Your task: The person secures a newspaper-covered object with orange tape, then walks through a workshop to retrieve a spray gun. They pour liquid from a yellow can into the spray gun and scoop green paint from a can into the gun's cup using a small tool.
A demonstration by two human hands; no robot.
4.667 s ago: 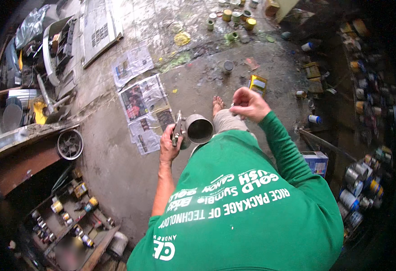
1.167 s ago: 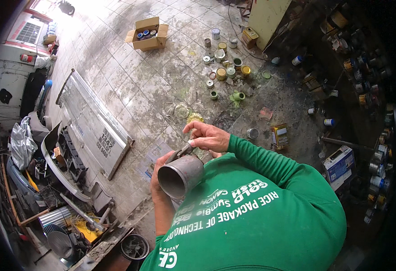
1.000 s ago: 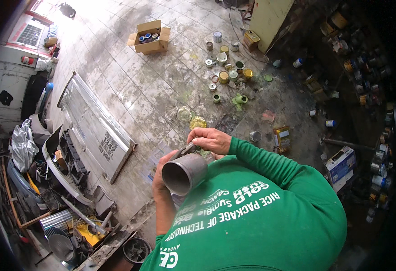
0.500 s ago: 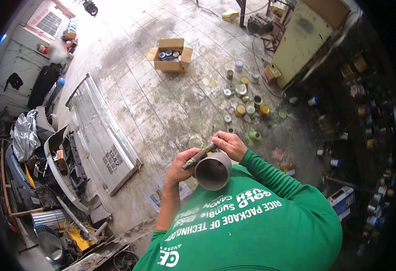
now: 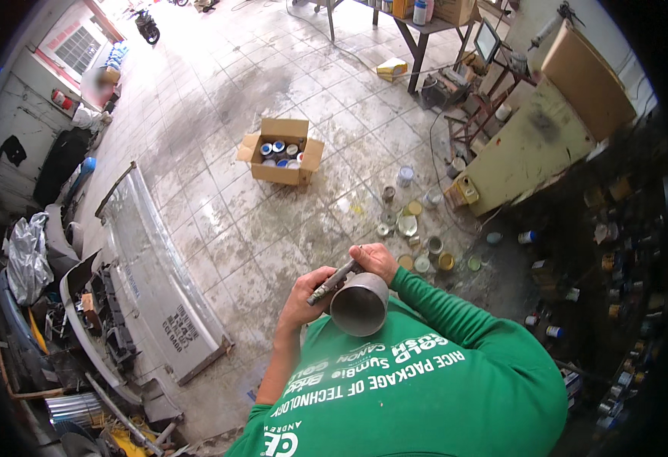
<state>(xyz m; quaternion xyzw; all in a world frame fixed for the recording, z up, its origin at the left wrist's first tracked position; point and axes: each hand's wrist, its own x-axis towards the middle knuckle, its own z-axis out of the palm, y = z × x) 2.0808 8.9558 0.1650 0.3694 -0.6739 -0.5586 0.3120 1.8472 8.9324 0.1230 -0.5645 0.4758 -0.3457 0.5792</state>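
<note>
Left hand point(image 5: 302, 298) wrapped round a spray gun point(image 5: 332, 282), held before the green sweatshirt point(image 5: 433, 381); right hand point(image 5: 380, 263) has its grip pinched on the gun's far end. Metal cup point(image 5: 359, 306) beside the gun body, lidless, mouth toward the camera; contents, if any, hard to make out. Handling judged under way: both hands engaged, gun not yet set down. Beyond, paint cans point(image 5: 408, 225) and a cardboard carton point(image 5: 281, 176) on the tiled floor point(image 5: 223, 129). Earliest frame: right hand apart from the gun; now on it.

Left grip point(image 5: 302, 300) — curled (right grip point(image 5: 377, 263) too)
</note>
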